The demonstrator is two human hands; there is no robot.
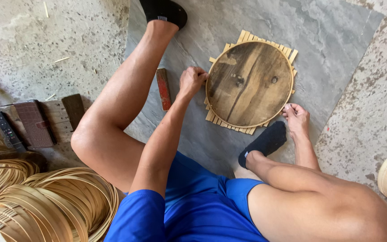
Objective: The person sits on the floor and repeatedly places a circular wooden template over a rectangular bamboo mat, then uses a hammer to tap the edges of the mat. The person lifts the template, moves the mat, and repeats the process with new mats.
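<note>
Head view is showing the left hand (pixel 192 80) curling closed on the hoop (pixel 207 96) ringing the disc (pixel 249 84) at its left edge, while the right hand (pixel 296 118) is pinching the lower-right rim, disc lying between them on a woven mat (pixel 240 128).

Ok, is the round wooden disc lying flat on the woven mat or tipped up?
Flat. The disc lies face-up on the mat, whose slat ends show around its rim; left hand and right hand touch its edges.

Bright blue shorts (pixel 193 201) cover the lap, loose and creased; short black socks (pixel 265 142) on both feet, one far, one near right; arms and legs otherwise bare.
</note>
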